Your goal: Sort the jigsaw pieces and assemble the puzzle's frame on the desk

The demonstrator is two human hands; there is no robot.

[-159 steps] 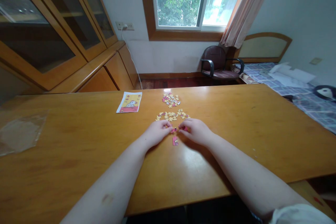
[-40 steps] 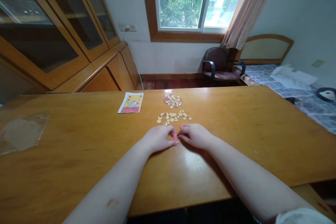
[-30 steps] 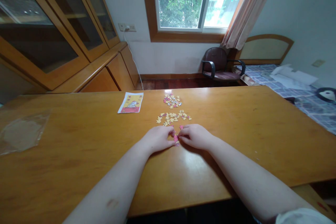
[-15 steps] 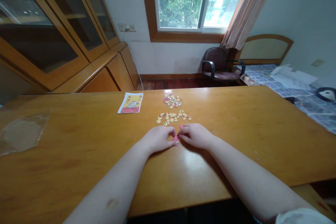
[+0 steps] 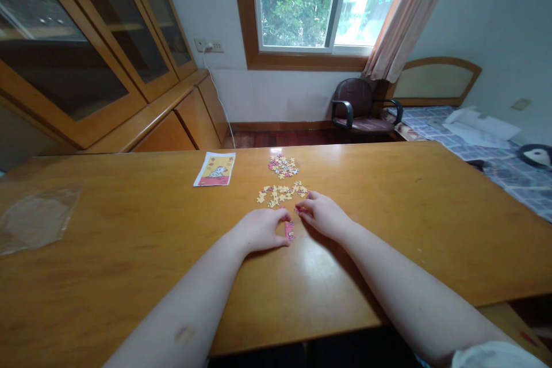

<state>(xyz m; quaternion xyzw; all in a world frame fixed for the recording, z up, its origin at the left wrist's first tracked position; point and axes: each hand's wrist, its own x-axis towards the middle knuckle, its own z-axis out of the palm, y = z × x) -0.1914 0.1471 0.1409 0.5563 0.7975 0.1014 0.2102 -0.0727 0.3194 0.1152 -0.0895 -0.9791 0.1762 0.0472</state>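
**Pink puzzle block by your left hand, loose pink piece at your right hand**

The pink puzzle block lies on the table in front of you, just right of your left hand, at the mouth of the gap between thumb and fingers. Your thumb and fingers stand apart there, thumb toward the block's near end, fingers toward its far end; you cannot tell from here whether they press on it. Your right hand has its fingertips at the loose pink piece, beyond the block and slightly to its right; whether they are clamped on it, you cannot tell.

Half a second ago your right fingertips were at the block's right side; they have since moved up and away from it. Your left hand has barely shifted, though its thumb and fingers now look more widely parted.

The block's long axis runs roughly away from you, toward the yellow pieces and the mixed pile beyond.
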